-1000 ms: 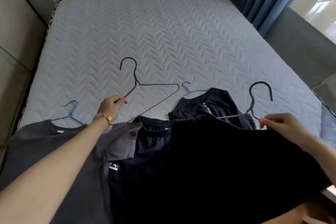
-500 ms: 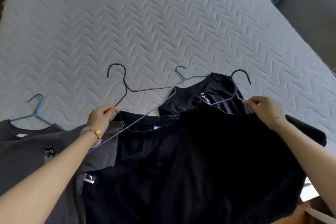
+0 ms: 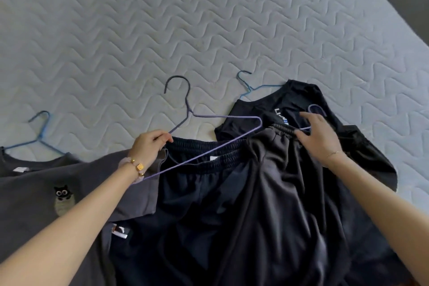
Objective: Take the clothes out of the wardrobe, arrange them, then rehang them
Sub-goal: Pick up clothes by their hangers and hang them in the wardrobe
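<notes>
Both hands work over dark clothes spread on the near part of a bed with a pale quilted mattress [image 3: 209,18].

At far left a blue hanger [image 3: 40,133] lies on the mattress with its arms inside the neck of a grey T-shirt [image 3: 27,204]. The shirt lies flat and has a small cat patch [image 3: 61,194] on the chest.

The left hand [image 3: 149,146], a beaded bracelet [image 3: 137,168] at its wrist, has its fingers curled round one arm of a purple hanger [image 3: 224,118]. The hanger's hook points away up the mattress. Its long bar slants across the gathered waistband of the dark shorts [image 3: 204,197], which lie beside the T-shirt and overlap its sleeve. A small label [image 3: 119,232] shows near the shorts' lower left.

Behind the shorts a black sleeveless top [image 3: 299,97] with white lettering lies on a second blue hanger [image 3: 248,86].

The right hand [image 3: 321,138] rests on the elastic waistband of a second dark garment [image 3: 297,193], which lies over the shorts and the top. Its fingers reach forward and its thumb is on the band. Another purple hanger [image 3: 317,109] shows its hook just above the fingers and a bit of wire by the thumb. I cannot tell whether this hand pinches the wire.
</notes>
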Motion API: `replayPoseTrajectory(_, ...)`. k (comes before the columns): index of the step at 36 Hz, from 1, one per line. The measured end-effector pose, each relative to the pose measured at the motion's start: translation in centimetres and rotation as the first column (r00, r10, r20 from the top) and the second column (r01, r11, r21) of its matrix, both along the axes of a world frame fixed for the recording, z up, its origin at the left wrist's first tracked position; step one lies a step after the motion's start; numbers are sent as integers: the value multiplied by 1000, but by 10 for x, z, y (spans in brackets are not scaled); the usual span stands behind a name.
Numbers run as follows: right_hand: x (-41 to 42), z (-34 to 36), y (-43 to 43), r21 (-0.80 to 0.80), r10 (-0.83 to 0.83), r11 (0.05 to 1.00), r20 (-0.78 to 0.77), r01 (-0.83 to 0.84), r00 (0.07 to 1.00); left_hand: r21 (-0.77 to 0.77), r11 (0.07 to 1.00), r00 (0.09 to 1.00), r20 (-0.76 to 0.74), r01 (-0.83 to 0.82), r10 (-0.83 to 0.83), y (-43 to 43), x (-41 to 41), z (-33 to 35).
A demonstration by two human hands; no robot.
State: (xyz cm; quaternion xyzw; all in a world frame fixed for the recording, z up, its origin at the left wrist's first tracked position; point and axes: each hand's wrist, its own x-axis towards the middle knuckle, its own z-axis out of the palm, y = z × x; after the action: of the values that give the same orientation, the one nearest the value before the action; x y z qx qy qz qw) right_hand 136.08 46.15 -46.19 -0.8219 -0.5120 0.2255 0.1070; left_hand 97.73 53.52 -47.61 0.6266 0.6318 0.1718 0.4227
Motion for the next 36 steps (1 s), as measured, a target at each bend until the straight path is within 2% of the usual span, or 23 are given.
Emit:
replayPoseTrajectory(3, -49, 6, 23, 104, 186, 979, -96, -176, 978, -14, 997, 996, -34, 82, -83, 7, 1, 2)
replayPoseTrajectory(6, -92, 11, 47, 68, 330, 944, -158, -323, 931, -16, 987, 985, -58, 160, -161, 12, 6, 6)
replayPoseTrajectory(8, -114, 10, 57, 39, 366, 929, -262, -369, 893, 2, 982, 981, -50, 187, -187, 16, 9, 8)
replayPoseTrajectory(11, -138, 7, 67, 57, 338, 938, -374, -342, 864, 35, 982, 982, -15, 186, -186, 21, 13, 11)
replayPoseTrajectory(14, -149, 4, 75, 120, 340, 940, -351, -319, 872, 36, 982, 983, -16, 185, -185, 23, 15, 10)
replayPoseTrajectory(17, -151, -4, 79, 93, 345, 938, -324, -333, 881, 17, 986, 985, 29, 167, -167, 25, 12, 2)
replayPoseTrajectory(20, -147, -8, 80, 63, 294, 955, -294, -289, 909, -12, 997, 995, 54, 80, -79, 29, -1, -17)
replayPoseTrajectory(23, -133, -6, 78, 23, 248, 969, -171, -248, 954, -35, 999, 994, -100, 29, -33, 32, -21, -44)
replayPoseTrajectory(26, -118, -5, 77, 0, 230, 973, -66, -230, 971, -76, 989, 954, -261, 130, -146, 28, -35, -67)
replayPoseTrajectory(30, -108, -4, 81, -33, 207, 978, -15, -208, 978, -90, 948, 899, -299, 307, -319, 22, -36, -85)
replayPoseTrajectory(33, -99, -3, 83, -27, 187, 982, -6, -187, 982, -42, 944, 877, -357, 329, -321, 26, -36, -94)
replayPoseTrajectory(36, -88, 5, 85, -33, 161, 986, -7, -161, 987, -80, 941, 861, -386, 328, -332, 32, -39, -98)
